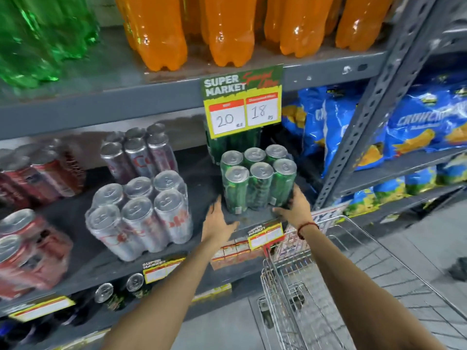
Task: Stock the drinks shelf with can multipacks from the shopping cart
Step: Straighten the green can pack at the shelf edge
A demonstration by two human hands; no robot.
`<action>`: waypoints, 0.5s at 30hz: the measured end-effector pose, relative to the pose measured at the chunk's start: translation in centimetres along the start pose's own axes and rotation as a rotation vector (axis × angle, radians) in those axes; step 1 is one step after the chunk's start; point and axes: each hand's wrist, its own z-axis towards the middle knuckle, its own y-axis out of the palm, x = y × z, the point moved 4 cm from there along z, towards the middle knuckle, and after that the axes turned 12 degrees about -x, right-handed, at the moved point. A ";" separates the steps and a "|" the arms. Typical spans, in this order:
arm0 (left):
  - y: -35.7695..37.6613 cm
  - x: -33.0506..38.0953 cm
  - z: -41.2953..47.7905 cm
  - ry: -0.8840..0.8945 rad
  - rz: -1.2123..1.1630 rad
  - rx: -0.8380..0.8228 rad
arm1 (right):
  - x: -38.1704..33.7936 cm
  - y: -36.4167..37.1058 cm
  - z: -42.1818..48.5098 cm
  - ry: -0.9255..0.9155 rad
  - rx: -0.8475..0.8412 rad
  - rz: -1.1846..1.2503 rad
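Note:
A shrink-wrapped six-pack of green cans stands upright on the dark middle shelf, near its front edge. My right hand grips the pack's lower right corner. My left hand lies open just left of the pack's base, fingers spread, touching the shelf edge. Another green pack stands behind it, partly hidden by a price sign. The wire shopping cart is below my right arm; no packs show in the part I can see.
Silver can multipacks and red ones fill the shelf to the left. Orange bottles and green bottles stand above. A price sign hangs from the upper shelf. A grey upright post and blue snack bags are at the right.

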 end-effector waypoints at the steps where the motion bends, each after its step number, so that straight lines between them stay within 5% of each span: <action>1: 0.1 0.2 0.6 0.005 0.021 -0.017 | -0.1 -0.2 0.3 -0.024 -0.009 -0.027; 15: 1.7 1.4 -0.5 0.063 -0.078 0.086 | 1.0 -1.3 1.0 -0.048 -0.120 -0.081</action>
